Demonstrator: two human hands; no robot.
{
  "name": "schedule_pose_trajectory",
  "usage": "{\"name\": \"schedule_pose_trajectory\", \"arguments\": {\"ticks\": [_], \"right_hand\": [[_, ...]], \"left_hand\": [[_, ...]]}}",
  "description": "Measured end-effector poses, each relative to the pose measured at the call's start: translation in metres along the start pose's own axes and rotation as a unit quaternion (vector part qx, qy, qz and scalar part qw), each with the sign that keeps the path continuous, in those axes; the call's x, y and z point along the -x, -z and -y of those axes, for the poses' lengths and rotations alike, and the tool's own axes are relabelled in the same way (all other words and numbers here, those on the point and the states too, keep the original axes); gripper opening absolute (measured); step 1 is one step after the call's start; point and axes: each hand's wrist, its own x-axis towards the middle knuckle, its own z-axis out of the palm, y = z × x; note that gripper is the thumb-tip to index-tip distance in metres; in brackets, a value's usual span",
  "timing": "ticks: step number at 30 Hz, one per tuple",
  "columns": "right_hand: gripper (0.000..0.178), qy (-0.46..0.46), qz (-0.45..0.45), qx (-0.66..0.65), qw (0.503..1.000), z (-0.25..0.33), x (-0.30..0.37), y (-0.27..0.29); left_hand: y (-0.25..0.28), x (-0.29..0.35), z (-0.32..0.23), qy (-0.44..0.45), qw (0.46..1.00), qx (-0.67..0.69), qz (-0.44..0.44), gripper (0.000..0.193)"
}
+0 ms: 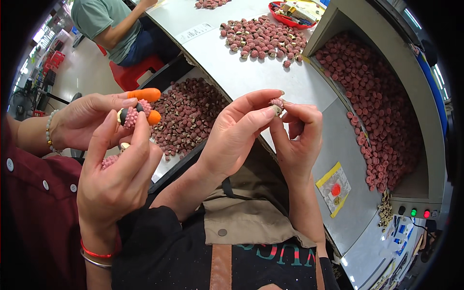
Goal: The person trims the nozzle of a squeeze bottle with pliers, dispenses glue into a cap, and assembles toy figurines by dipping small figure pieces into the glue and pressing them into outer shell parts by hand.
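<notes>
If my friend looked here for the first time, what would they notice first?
Probably the huge heap of round pink pieces in the big grey box on the right. Next, maybe the bright orange finger covers on a co-worker's hand at the left. In the middle, the person's left hand pinches a tiny bumpy piece.

Cannot make out the whole small pink-and-greenish ribbed piece (277,102), partly covered by the fingertips of the bare left hand (234,128) and bare right hand (300,130). Cannot see all of the black-sided tray (164,71) behind the left hand, nor identify the tiny mixed items (293,13) in the red plastic basket (302,26) beyond the right hand. Cannot see the head of the pale-green-shirted person (115,29), cut off beyond the left hand.
</notes>
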Motion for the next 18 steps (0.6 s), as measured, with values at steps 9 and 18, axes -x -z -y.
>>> {"name": "schedule_pose_trajectory", "arguments": {"ticks": [9,18], "right_hand": [[0.030,-0.039,-0.004,0.007,0.999,-0.013,0.005,0.001],[0.030,-0.041,-0.002,0.007,0.999,-0.008,0.005,-0.001]], "left_hand": [[0.009,-0.013,0.016,-0.046,0.998,-0.038,0.002,0.033],[0.008,-0.007,0.014,-0.053,0.997,-0.056,-0.018,0.033]]}}
